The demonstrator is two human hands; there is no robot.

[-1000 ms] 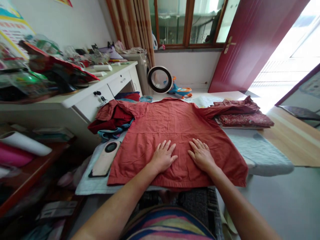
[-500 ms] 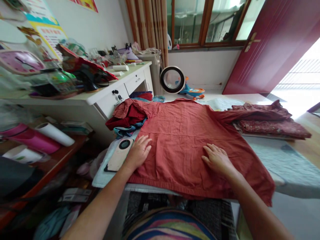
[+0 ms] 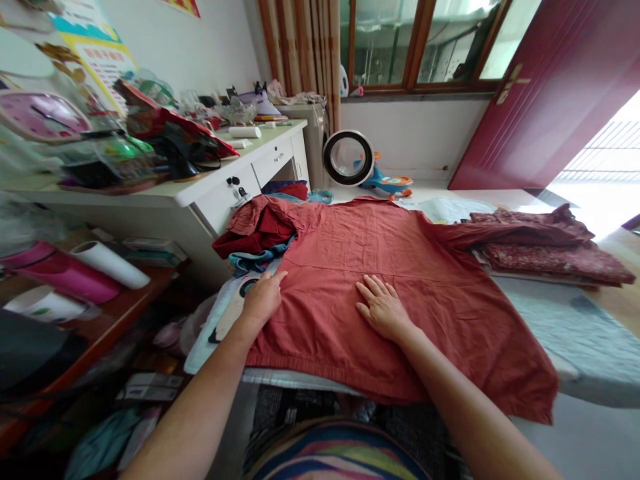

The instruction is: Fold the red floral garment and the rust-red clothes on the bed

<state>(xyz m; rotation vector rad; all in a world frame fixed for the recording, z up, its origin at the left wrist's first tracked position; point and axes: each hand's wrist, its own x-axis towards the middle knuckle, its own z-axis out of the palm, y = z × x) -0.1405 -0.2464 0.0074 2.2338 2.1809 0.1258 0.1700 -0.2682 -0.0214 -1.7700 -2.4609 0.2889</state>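
A rust-red jacket [image 3: 340,240] lies spread out over a bed or table with a pale blue cover [image 3: 565,333]. My left hand [image 3: 263,298] is closed on the jacket's left edge; its fingertips are partly hidden. Flat on the middle of the cloth rests my right hand [image 3: 383,307], fingers spread. Beside my left hand, and partly covered by it, is a pale phone [image 3: 229,313] with a round black camera ring. The left sleeve [image 3: 250,217] lies bunched at the far left, while the right sleeve [image 3: 510,235] stretches over a folded patterned garment [image 3: 550,260].
Dark red and blue clothes [image 3: 260,257] are heaped at the far left edge. A white desk [image 3: 210,190] crowded with items stands at left, above a lower shelf with a pink bottle [image 3: 75,273]. Beyond are a washing machine's open round door [image 3: 349,158] and a blue toy car [image 3: 387,181].
My right hand has slid left to the middle of the jacket. My left hand has moved slightly left and closed on the edge, which now lies further left, near the phone.
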